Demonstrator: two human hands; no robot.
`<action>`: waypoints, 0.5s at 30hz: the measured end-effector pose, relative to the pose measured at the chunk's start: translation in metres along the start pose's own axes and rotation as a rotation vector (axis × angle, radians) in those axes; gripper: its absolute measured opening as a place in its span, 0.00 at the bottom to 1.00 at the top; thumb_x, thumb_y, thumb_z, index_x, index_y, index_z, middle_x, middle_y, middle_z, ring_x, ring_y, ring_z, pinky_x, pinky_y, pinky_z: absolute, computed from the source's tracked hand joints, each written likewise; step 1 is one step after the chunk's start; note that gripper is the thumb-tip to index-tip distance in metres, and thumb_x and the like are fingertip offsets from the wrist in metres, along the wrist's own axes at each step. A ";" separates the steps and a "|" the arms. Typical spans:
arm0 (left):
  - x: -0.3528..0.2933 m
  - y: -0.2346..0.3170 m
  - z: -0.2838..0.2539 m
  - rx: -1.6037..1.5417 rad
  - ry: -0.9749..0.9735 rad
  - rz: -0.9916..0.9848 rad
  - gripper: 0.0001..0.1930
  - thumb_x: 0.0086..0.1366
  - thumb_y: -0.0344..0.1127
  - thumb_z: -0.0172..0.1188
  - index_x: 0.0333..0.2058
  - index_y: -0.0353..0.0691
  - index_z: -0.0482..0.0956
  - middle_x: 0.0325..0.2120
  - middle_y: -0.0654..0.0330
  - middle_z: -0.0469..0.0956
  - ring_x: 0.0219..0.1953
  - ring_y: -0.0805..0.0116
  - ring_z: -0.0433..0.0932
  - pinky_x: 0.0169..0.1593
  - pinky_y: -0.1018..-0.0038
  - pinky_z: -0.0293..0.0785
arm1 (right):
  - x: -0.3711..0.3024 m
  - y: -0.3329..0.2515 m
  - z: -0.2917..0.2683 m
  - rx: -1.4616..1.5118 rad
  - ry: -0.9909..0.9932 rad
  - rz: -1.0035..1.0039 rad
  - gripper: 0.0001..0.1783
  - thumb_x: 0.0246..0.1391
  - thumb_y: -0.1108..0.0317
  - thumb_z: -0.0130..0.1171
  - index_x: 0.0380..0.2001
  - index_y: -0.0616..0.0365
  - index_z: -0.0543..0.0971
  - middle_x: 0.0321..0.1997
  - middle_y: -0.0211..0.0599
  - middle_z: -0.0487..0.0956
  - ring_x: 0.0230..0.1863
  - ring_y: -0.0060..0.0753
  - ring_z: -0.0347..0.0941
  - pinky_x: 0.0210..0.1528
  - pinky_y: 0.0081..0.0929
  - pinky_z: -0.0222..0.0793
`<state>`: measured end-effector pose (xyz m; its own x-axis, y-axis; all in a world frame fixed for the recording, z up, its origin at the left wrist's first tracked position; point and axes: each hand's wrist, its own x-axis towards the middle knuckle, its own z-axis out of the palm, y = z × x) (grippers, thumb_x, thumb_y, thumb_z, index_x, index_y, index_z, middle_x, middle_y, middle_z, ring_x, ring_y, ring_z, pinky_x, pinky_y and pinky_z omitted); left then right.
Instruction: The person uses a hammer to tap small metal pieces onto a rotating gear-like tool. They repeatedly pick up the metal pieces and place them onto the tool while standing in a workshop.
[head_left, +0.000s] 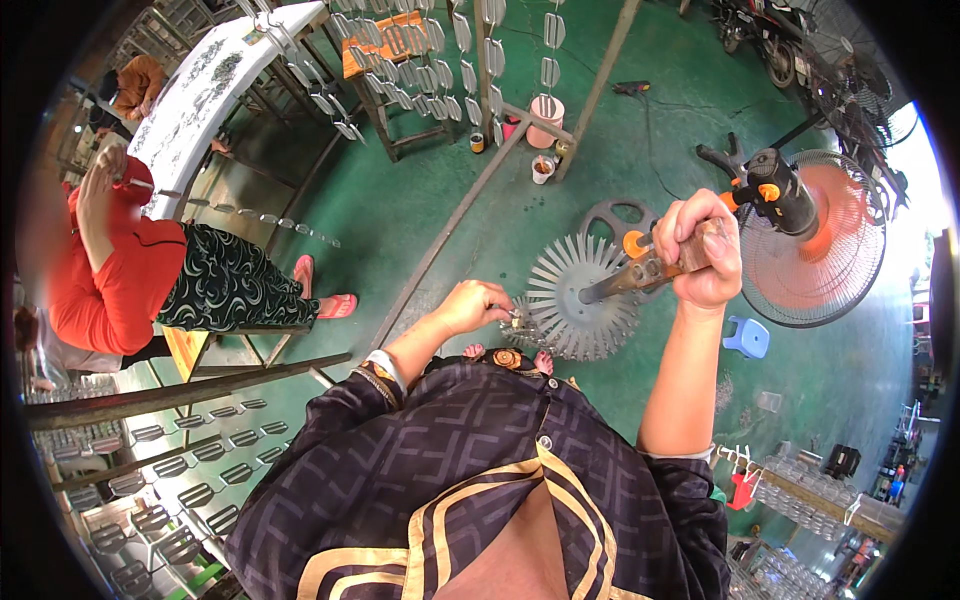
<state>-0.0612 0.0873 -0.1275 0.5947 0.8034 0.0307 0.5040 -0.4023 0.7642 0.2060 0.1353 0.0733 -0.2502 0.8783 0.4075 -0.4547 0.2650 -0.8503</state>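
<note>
A round metal rack [575, 300] with thin slats fanning out from its hub stands in front of me. From the hub a rusty metal shaft [625, 278] with holes in it rises towards my right hand [700, 245]. That hand is closed around the brown, worn handle [694, 252] at the shaft's top end. My left hand [474, 307] is at the rack's left rim, thumb and fingers pinched together. Small metal pieces [517, 321] hang just by its fingertips; what the pinch holds is too small to tell.
A large fan [815, 240] stands close on the right, with a blue stool [746, 338] below it. Chains of metal buckle-like frames [410, 75] hang ahead and at lower left. Left, a person in red [125, 265] sits near a white table [215, 85]. Cups [542, 170] stand ahead.
</note>
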 end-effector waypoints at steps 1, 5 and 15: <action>0.002 0.000 0.005 0.028 -0.022 -0.012 0.07 0.49 0.35 0.63 0.27 0.42 0.80 0.26 0.61 0.78 0.30 0.59 0.76 0.33 0.68 0.71 | 0.000 0.000 0.000 0.008 -0.002 0.006 0.17 0.39 0.58 0.53 0.19 0.64 0.65 0.14 0.37 0.65 0.16 0.22 0.60 0.19 0.17 0.52; 0.006 -0.003 0.016 0.082 -0.060 0.001 0.07 0.49 0.38 0.63 0.27 0.44 0.79 0.27 0.63 0.78 0.30 0.60 0.76 0.32 0.67 0.71 | -0.001 0.002 -0.002 0.026 -0.006 0.020 0.17 0.39 0.58 0.53 0.19 0.64 0.66 0.14 0.37 0.65 0.16 0.22 0.60 0.19 0.17 0.52; 0.008 -0.013 0.035 0.123 -0.059 -0.019 0.07 0.48 0.38 0.63 0.26 0.45 0.80 0.27 0.63 0.78 0.32 0.60 0.77 0.33 0.67 0.72 | -0.002 0.001 -0.002 0.017 -0.020 0.007 0.18 0.39 0.58 0.54 0.19 0.64 0.66 0.14 0.38 0.66 0.16 0.23 0.61 0.19 0.17 0.52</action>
<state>-0.0413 0.0841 -0.1598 0.6180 0.7859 -0.0235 0.5864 -0.4408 0.6795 0.2078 0.1348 0.0712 -0.2708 0.8718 0.4082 -0.4668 0.2519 -0.8477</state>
